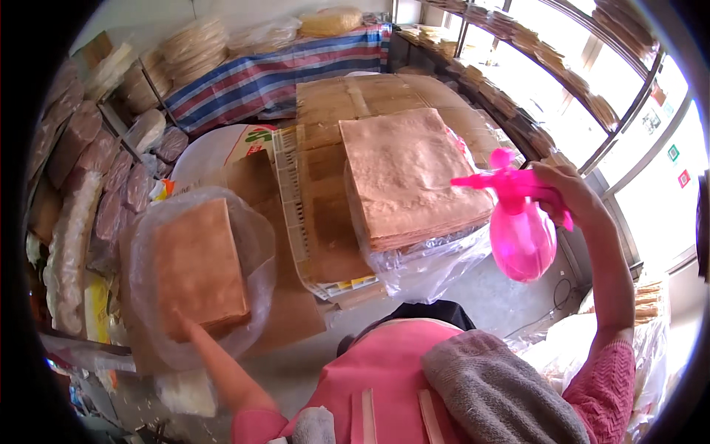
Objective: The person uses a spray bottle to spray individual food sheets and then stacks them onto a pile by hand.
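At right, the right hand (560, 194) has its fingers around a translucent pink plastic spray bottle (522, 240), a hold pointing its nozzle over the square brown sheet stack (407, 170). Lower left, the left hand (191, 325) touches a smaller brown rectangular stack (198, 259); whether its fingers grip, I cannot tell.

The person wears a smooth pink apron (377, 359) with two pale vertical strips (367, 416). Nubby grey fabric (503, 381) covers part of its right side. The right sleeve (610, 381) is pink patterned knit; the left sleeve (259, 425) is pink too. Black clothing (447, 312) shows past the hem.
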`<state>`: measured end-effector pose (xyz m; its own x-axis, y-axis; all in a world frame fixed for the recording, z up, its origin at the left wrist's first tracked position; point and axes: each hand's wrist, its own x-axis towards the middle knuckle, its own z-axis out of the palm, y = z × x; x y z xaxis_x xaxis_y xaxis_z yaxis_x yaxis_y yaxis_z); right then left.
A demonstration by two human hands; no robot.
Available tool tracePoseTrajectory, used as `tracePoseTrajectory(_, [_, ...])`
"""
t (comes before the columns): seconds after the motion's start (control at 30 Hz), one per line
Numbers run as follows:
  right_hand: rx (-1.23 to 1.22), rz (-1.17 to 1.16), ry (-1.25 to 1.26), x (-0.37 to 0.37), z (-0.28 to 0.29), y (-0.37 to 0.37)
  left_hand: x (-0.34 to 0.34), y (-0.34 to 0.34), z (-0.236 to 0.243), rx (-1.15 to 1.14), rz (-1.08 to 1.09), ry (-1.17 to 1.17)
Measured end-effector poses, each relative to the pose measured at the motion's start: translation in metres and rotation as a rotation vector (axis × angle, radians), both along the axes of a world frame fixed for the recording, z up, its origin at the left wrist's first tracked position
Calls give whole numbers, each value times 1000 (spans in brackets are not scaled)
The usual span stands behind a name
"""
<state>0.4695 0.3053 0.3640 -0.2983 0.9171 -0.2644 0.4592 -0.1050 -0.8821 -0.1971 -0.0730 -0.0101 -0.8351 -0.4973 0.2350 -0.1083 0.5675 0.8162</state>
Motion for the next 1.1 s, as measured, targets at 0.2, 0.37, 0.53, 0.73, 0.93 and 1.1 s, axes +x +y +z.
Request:
tracePoseTrajectory(0.2, [111,276,-174,-20,0,66,45,27,26,-82,-141,131])
tracePoseTrajectory(0.37, [102,11,88,-4,7,109,90,58,21,-316,-82,239])
tracePoseTrajectory(0.53, [57,-156,62,39,9,125,109,36,9,-29,-264,201])
tracePoseTrajectory(0.73, [-28,-67,-262,56,9,96,143,22,15,-112,-126,206])
tracePoseTrajectory(0.93, [-197,129,-257,30,2,59,177,71,70,75,-254,243])
tracePoseTrajectory(1.1, [-223,289,-58,-15,1,53,183,117,70,51,-462,308])
